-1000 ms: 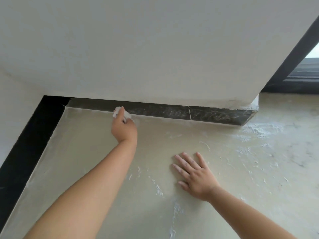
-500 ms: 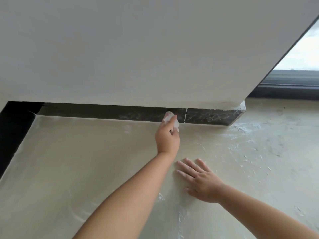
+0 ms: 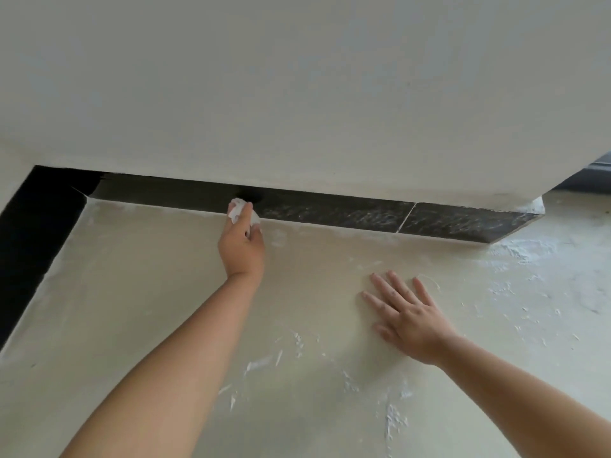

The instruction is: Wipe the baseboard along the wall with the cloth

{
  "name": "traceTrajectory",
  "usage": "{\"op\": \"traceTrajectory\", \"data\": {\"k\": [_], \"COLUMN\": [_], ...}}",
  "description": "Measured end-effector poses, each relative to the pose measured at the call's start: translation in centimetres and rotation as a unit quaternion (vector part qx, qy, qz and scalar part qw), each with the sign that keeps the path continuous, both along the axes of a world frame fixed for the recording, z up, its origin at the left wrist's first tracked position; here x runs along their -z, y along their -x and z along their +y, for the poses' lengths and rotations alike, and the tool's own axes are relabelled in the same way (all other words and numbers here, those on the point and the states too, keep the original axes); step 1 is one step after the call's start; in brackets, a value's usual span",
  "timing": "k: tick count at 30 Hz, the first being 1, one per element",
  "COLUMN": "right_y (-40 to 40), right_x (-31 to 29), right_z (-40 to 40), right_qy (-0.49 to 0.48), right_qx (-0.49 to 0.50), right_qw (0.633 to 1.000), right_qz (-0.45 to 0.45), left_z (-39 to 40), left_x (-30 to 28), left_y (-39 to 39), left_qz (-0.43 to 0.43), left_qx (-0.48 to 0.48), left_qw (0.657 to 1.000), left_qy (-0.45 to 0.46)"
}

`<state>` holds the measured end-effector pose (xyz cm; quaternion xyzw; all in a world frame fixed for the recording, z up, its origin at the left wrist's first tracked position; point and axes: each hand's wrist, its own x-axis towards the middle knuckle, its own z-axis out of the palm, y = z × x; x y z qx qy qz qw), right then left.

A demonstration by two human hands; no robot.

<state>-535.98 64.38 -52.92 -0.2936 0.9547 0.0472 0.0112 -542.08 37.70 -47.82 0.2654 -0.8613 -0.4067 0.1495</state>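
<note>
A dark baseboard (image 3: 330, 211) runs along the foot of the white wall (image 3: 297, 94), from the left corner to the wall's right end. My left hand (image 3: 243, 242) grips a small crumpled white cloth (image 3: 238, 208) and presses it against the baseboard left of its middle. To the left of the cloth the board looks plain black; to the right it is streaked with white dust. My right hand (image 3: 408, 317) lies flat on the floor with its fingers spread, well short of the baseboard.
The pale floor (image 3: 148, 292) carries white dust and plaster smears, thickest near the wall's right end (image 3: 529, 252) and in front of me. Another black baseboard (image 3: 29, 246) runs down the left side. A dark window frame (image 3: 591, 180) shows at far right.
My left hand slid the cloth right along the baseboard to near the tile joint, then back left to where it is now. My right hand stayed flat on the floor.
</note>
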Motion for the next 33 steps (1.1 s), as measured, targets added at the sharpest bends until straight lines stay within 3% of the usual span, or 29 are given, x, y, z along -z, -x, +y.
{"op": "traceTrajectory", "data": {"k": [9,16,20,25,33], "right_y": [-1.1,-0.8,-0.3,0.0,-0.5], "right_x": [1.4,1.7,1.5,1.6,2.3], "right_z": [-0.5,-0.3,0.3,0.7,0.8], "right_qy": [0.041,0.073,0.081,0.08,0.086], "right_qx": [0.059,0.035,0.003,-0.007,-0.019], "right_qw": [0.997,0.997,0.997,0.997,0.996], "right_qz": [-0.014,-0.016,-0.015,-0.008,0.029], "left_z": [5.2,13.1,10.5,3.0,3.2], "left_x": [1.1,0.6,-1.0,-0.2,-0.2], "left_y": [1.2,-1.1,-1.7,-0.6,2.3], "left_qz": [0.021,0.086,0.049,-0.006,-0.029], "left_qx": [-0.026,0.174,0.089,-0.096,-0.137], "left_qw": [0.999,0.981,0.993,0.994,0.983], "left_qy": [-0.01,0.023,-0.064,-0.056,-0.119]}}
